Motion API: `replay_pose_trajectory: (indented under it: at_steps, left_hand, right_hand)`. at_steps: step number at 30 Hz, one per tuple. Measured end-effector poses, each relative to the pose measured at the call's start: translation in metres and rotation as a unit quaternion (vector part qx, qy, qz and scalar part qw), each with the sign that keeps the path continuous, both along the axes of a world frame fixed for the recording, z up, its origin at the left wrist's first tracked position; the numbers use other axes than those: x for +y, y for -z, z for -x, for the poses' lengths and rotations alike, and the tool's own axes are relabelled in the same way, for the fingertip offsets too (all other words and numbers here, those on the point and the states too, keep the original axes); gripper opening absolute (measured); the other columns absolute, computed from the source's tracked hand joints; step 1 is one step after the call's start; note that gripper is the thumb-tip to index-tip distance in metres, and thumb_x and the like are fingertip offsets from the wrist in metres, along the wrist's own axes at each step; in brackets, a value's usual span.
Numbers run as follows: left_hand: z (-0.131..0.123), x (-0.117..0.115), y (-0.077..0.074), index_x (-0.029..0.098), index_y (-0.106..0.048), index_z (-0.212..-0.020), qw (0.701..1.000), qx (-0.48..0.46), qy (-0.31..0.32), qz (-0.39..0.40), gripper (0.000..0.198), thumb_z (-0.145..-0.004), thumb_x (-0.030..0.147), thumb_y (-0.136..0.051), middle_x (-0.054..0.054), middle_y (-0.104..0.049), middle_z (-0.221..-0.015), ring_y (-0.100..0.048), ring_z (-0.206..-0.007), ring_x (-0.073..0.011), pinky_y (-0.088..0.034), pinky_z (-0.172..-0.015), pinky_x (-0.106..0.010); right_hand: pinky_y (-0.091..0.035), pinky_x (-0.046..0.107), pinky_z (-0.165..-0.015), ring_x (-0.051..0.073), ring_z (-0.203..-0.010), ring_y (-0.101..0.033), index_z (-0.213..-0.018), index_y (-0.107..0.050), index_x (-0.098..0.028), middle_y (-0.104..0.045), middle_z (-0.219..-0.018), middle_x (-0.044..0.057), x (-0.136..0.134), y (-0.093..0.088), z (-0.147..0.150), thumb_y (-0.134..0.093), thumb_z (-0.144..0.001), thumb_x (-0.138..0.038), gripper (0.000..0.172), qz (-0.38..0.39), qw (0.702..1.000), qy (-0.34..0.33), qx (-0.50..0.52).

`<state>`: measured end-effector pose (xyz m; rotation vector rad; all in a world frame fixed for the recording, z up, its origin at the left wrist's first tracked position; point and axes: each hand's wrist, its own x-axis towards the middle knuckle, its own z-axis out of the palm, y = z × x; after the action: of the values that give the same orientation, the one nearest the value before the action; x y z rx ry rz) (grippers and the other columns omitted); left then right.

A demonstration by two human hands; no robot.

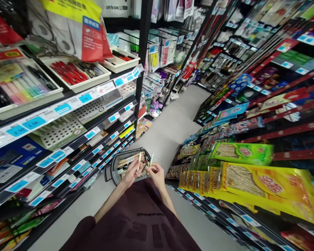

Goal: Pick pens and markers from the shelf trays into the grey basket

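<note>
My left hand (132, 172) is closed around a slim white pen (140, 157), which points up from the fingers. Close beside it, my right hand (157, 175) pinches a pale green pen (151, 159), also held upright. Both hands are over the near side of a grey shopping basket (113, 168) that stands low between the shelves. Inside the basket lie several long, thin items, some wooden-coloured and some dark; their exact kind is too small to tell. My fingers and the pens cover part of the contents.
To the left, a shelf carries white trays of red pens (69, 73) and pastel markers (23, 87), with price labels (34, 122) along its edges. Yellow snack packets (272, 188) jut out on the right. The grey aisle floor (170, 118) runs ahead between shelves.
</note>
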<state>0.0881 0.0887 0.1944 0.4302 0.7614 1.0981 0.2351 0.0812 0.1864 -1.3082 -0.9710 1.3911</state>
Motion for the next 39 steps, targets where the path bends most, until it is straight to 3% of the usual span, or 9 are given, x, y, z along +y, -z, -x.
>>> replay_pose_trajectory:
  at_steps: [10, 22, 27, 31, 39]
  left_hand:
    - [-0.007, -0.005, 0.006, 0.016, -0.060, -0.109, 0.999, 0.017, 0.040, 0.014, 0.042, -0.084, 0.048, -0.067, 0.003, -0.051, -0.070, -0.030, -0.045, -0.0014, -0.018, -0.042, -0.015]
    - [0.000, -0.017, 0.015, 0.015, -0.055, -0.099, 1.000, 0.010, 0.005, 0.028, 0.037, -0.084, 0.047, -0.067, 0.004, -0.054, -0.064, -0.031, -0.040, -0.0016, -0.016, -0.039, -0.014]
    - [0.002, -0.020, 0.014, 0.015, -0.056, -0.105, 1.000, -0.018, -0.006, 0.016, 0.032, -0.088, 0.041, -0.064, 0.001, -0.058, -0.068, -0.043, -0.046, -0.0065, -0.030, -0.043, -0.018]
    - [0.003, -0.021, 0.014, 0.015, -0.055, -0.105, 1.000, -0.025, -0.012, 0.015, 0.029, -0.089, 0.038, -0.063, -0.002, -0.063, -0.073, -0.053, -0.050, -0.0104, -0.035, -0.044, -0.021]
    - [0.008, -0.018, 0.015, 0.015, -0.054, -0.105, 0.998, -0.048, -0.015, 0.043, 0.026, -0.088, 0.033, -0.064, -0.006, -0.069, -0.085, -0.065, -0.063, -0.0156, -0.050, -0.056, -0.026]
  right_hand:
    - [-0.043, 0.024, -0.044, 0.011, -0.043, -0.053, -0.071, -0.055, -0.021, -0.060, -0.055, -0.005, -0.004, 0.000, -0.002, -0.088, -0.056, -0.047, 0.045, 0.000, 1.000, 0.019, -0.006]
    - [-0.038, 0.022, -0.036, 0.010, -0.035, -0.047, -0.068, -0.052, -0.021, -0.059, -0.047, -0.006, -0.013, 0.002, 0.003, -0.086, -0.059, -0.051, 0.046, 0.019, 0.999, -0.034, -0.012]
    - [-0.039, 0.021, -0.037, 0.009, -0.035, -0.047, -0.066, -0.052, -0.021, -0.058, -0.046, -0.006, -0.013, 0.000, 0.005, -0.084, -0.064, -0.047, 0.041, 0.024, 1.000, -0.019, -0.003]
    - [-0.036, 0.021, -0.037, 0.009, -0.034, -0.045, -0.066, -0.052, -0.021, -0.057, -0.045, -0.007, -0.014, -0.001, 0.004, -0.085, -0.063, -0.045, 0.041, 0.025, 1.000, -0.004, 0.003]
    - [-0.037, 0.021, -0.036, 0.010, -0.035, -0.047, -0.066, -0.055, -0.020, -0.057, -0.043, -0.005, -0.013, -0.004, 0.010, -0.080, -0.067, -0.051, 0.040, 0.065, 0.997, 0.012, 0.041]
